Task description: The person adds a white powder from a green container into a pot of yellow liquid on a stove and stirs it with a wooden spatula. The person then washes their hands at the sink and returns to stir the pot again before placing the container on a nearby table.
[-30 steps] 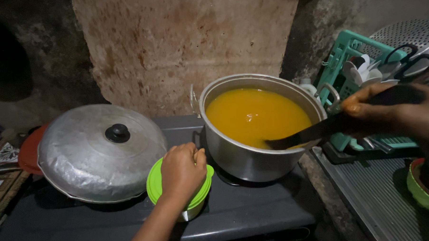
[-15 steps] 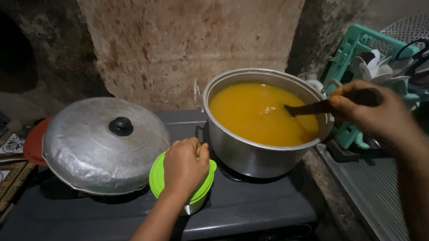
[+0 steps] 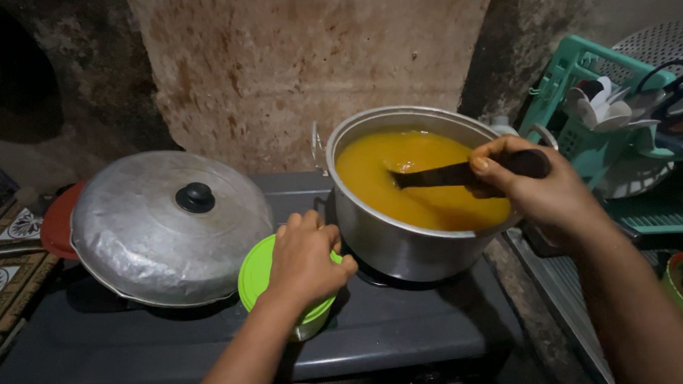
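Note:
A metal pot [image 3: 404, 246] full of orange-yellow soup [image 3: 401, 178] stands on the dark stove [image 3: 407, 326]. My right hand [image 3: 534, 189] grips the dark handle of a ladle [image 3: 447, 173], whose bowl end dips into the soup. My left hand [image 3: 306, 261] rests on top of a small container with a bright green lid [image 3: 253, 274], which stands on the stove just left of the pot. Beside it to the left lies a large domed metal lid with a black knob [image 3: 172, 224], covering a pan.
A teal dish rack [image 3: 596, 122] with spoons and scissors stands at the right, over a metal draining surface [image 3: 572, 297]. A red pan edge [image 3: 55, 225] shows under the big lid. A rough stained wall [image 3: 314, 64] rises behind the stove. Patterned tiles [image 3: 3, 264] lie at far left.
My right hand has brought the ladle from the pot's right rim in over the pot and lowered its end into the soup. My left hand has stayed on the green lid.

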